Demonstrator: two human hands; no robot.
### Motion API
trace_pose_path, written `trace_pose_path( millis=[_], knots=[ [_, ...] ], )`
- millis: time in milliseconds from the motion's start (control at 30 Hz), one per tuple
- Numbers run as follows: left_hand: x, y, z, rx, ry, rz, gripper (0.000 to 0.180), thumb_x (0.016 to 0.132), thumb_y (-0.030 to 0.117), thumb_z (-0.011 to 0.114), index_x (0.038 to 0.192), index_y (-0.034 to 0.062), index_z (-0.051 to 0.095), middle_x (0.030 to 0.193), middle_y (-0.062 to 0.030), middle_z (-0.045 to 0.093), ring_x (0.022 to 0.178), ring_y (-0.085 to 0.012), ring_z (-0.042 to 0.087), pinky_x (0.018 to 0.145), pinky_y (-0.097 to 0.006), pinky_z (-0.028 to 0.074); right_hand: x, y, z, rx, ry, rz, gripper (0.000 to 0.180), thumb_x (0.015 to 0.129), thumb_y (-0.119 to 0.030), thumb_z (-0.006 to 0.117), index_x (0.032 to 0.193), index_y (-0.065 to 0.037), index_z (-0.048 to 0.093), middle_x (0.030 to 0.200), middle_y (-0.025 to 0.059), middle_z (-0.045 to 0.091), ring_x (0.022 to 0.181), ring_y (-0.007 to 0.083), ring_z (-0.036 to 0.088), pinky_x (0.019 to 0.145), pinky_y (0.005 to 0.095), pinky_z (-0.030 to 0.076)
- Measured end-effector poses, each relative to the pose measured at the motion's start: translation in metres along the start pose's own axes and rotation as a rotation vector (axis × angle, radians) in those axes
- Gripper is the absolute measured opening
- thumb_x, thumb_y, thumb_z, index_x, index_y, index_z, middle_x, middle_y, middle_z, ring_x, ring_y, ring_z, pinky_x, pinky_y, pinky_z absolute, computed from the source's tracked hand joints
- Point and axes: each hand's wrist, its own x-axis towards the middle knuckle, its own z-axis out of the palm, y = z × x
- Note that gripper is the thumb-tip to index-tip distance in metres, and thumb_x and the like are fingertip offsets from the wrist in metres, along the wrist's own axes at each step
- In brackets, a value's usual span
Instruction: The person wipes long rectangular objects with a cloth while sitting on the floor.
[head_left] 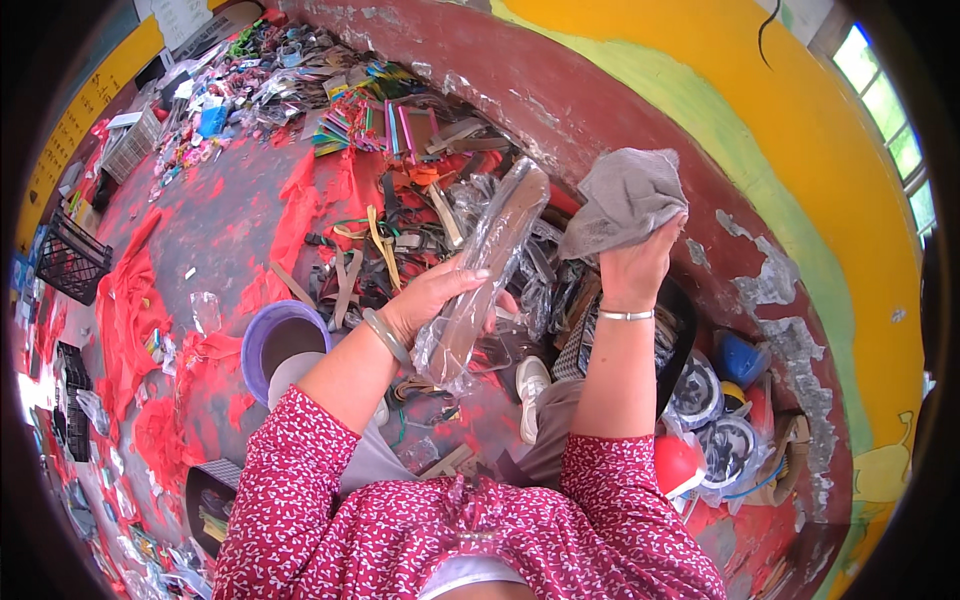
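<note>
My left hand [437, 298] is closed around a long, flat brown strip with a rounded end, wrapped in a clear plastic sleeve [512, 225]. It looks like a folded belt, held at a slant in front of me. Raised to the right of it, my right hand [645, 262] grips a crumpled grey-brown cloth [630, 200], which covers most of the fingers. The cloth and the wrapped strip are apart. Beneath both hands lies a heap of belts and straps [385, 250], some loose and some in plastic.
A purple bucket [250, 350] stands by my left knee. On the right, a black bin [682, 335], bagged round items [725, 445] and a red ball-like thing [677, 463] sit along the peeling wall [560, 100]. A black crate [72, 255] and scattered goods lie at left.
</note>
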Motion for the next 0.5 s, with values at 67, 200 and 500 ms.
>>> trace_pose_path(
  millis=[67,200,500],
  knots=[
    [0.005,-0.002,-0.004,0.085,0.025,0.028,0.050,0.088,0.026,0.048,0.130,0.0034,0.031,0.098,-0.0203,0.058,0.069,-0.0189,0.061,0.059,-0.029,0.051,-0.010,0.007,-0.013,-0.313,-0.148,0.106,0.056,0.090,-0.045,0.046,0.131,-0.009,0.037,0.131,0.0093,0.045,0.120,0.0296,0.044,0.099,0.0434,0.036],
    [0.009,-0.012,-0.005,0.248,0.016,0.050,0.047,0.088,0.020,0.048,0.129,0.0023,0.033,0.101,-0.0131,0.057,0.082,-0.0155,0.058,0.074,-0.029,0.049,-0.032,0.039,0.014,-1.427,-0.544,-0.150,0.061,0.073,-0.029,0.069,0.123,-0.003,0.046,0.122,0.0167,0.048,0.119,0.0327,0.041,0.100,0.0429,0.032],
    [0.007,-0.027,0.020,0.836,-0.082,0.136,0.051,0.090,0.020,0.046,0.134,0.0034,0.026,0.091,-0.0067,0.055,0.075,-0.0132,0.054,0.070,-0.029,0.046,-0.022,0.038,0.016,-1.208,0.037,-0.240,0.031,0.071,-0.012,0.068,0.097,-0.003,0.056,0.088,0.0117,0.059,0.078,0.0214,0.058,0.075,0.0308,0.046]
  ],
)
